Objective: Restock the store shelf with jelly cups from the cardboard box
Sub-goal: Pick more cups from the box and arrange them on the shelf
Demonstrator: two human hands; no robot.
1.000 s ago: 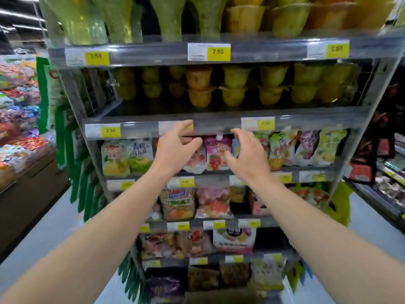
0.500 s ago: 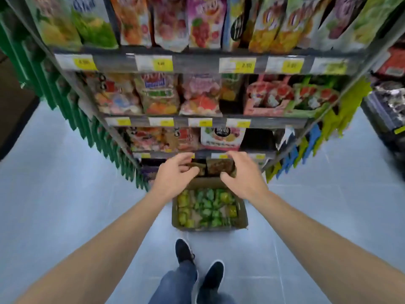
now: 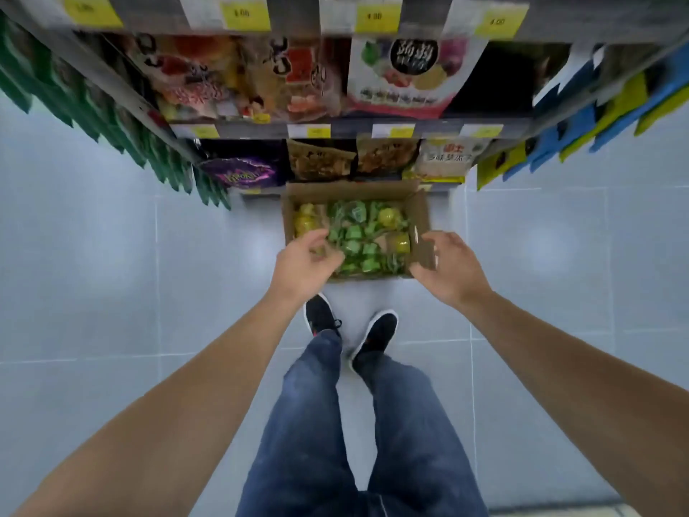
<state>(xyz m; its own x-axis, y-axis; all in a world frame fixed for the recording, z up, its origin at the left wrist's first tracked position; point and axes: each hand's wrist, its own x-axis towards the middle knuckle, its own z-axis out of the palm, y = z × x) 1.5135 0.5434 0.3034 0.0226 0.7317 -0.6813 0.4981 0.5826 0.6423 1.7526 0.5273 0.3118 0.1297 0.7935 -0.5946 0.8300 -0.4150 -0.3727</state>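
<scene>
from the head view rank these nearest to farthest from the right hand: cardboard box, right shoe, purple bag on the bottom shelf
1. cardboard box: its right wall lies just by the right hand.
2. right shoe: on the floor below the hand, toward the person.
3. purple bag: far left on the bottom shelf, beyond the box.

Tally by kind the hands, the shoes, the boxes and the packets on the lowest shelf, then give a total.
Bare hands: 2, left hand, right hand
Black white-soled shoes: 2, left shoe, right shoe
Open brown cardboard box: 1
Packets: 4, purple packet, left brown packet, right brown packet, white packet
Total: 9
</scene>
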